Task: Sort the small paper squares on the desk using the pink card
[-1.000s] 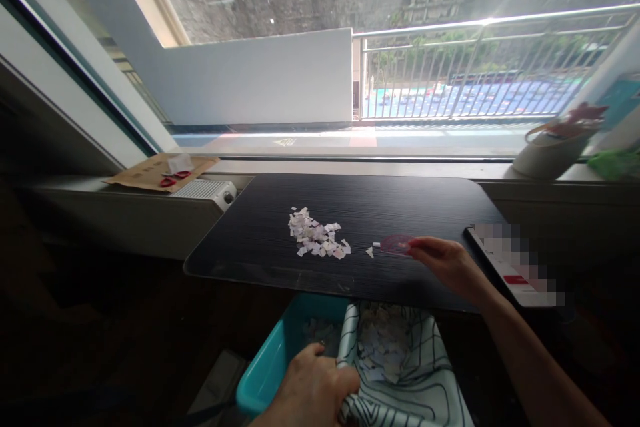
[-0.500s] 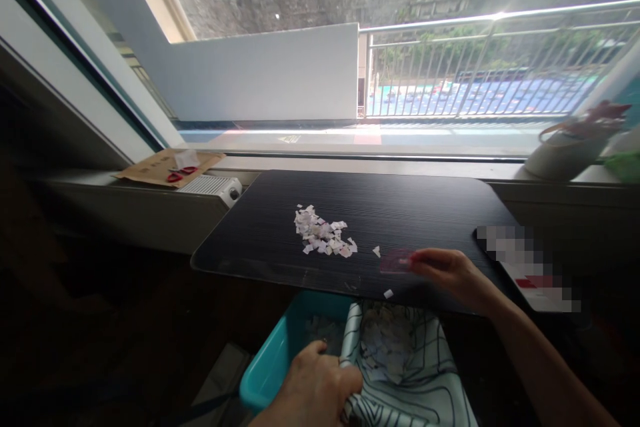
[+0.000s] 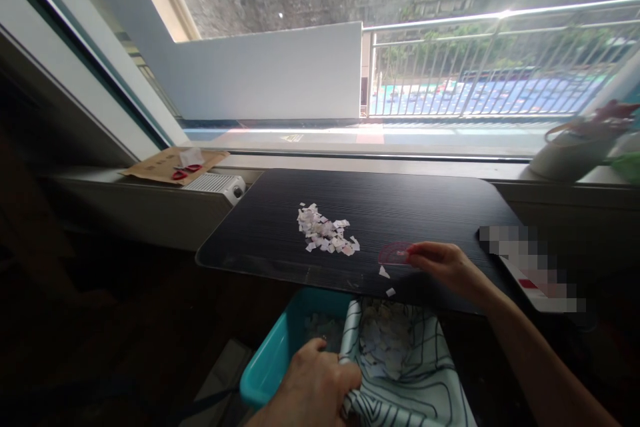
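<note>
Two loose scraps point(image 3: 384, 272) lie on the desk point(image 3: 425, 203) in the head view, between the protractor point(image 3: 393, 255) and the near edge, the closer one almost at that edge. My right hand point(image 3: 447, 263) pinches the protractor by its right end, fingertips and thumb together; it looks flat to the desk, though I can't tell whether it touches all along. Left of it, well in from the left edge, sits the pile point(image 3: 325, 235), apart from the protractor.

Below the near edge, my left hand point(image 3: 317, 373) is closed on the patterned cloth point(image 3: 430, 387), gripping its left border beside the tub point(image 3: 257, 377). More scraps point(image 3: 385, 340) fill the cloth's hollow; what props it up underneath I can't see. Other bits show dimly in the tub.

By my judgement, a scrap leaving the near edge too far left could land in the tub instead of the cloth, and a quick flick could send it to the floor. If my left hand loosens, the cloth's border could sag and spill. The protractor's straight side could ride over thin paper if I tilt it. The blurred slab point(image 3: 527, 285) at the right edge leaves my forearm little room.
</note>
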Tool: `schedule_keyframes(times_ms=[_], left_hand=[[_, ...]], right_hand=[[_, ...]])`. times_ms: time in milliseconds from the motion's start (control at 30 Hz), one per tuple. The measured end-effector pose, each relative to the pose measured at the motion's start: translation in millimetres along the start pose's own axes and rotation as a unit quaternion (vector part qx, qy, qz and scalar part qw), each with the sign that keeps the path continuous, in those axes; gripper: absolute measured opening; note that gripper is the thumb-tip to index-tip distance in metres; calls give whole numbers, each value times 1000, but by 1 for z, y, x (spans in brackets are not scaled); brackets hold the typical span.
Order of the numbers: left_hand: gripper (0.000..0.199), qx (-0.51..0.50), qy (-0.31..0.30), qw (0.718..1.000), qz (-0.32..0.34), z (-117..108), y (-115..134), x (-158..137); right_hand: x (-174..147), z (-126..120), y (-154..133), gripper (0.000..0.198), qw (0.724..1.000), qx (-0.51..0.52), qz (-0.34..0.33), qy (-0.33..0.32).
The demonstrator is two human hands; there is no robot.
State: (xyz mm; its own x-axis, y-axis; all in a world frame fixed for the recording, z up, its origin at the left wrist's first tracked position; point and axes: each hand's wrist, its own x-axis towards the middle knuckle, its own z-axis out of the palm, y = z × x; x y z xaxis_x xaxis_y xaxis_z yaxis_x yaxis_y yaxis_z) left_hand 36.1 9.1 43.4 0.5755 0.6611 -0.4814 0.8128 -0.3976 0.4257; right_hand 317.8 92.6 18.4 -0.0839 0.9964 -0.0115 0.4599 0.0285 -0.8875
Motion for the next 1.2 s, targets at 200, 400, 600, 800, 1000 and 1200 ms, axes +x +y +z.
schedule_keyframes(times_ms=[200, 400, 600, 800, 1000, 1200], left_hand=[[18, -7, 13, 1000, -5, -2, 6, -3], [15, -17, -25, 999, -21, -6, 4, 2], [8, -27, -26, 999, -16, -9, 9, 0], [11, -38, -34, 999, -11, -13, 12, -3], [13, -28, -24, 999, -1, -11, 11, -4], [14, -11, 32, 999, 24, -16, 10, -11]], right_hand=[[-14, -4, -1, 27, 999, -6, 22, -46], [-26, -8, -1, 27, 999, 25, 28, -24], [-30, -5, 2, 28, 996, 39, 33, -72], [-26, 2, -7, 27, 998, 15, 23, -59], [-34, -3, -3, 29, 998, 8, 22, -66], [-48, -14, 1, 26, 996, 27, 39, -77]])
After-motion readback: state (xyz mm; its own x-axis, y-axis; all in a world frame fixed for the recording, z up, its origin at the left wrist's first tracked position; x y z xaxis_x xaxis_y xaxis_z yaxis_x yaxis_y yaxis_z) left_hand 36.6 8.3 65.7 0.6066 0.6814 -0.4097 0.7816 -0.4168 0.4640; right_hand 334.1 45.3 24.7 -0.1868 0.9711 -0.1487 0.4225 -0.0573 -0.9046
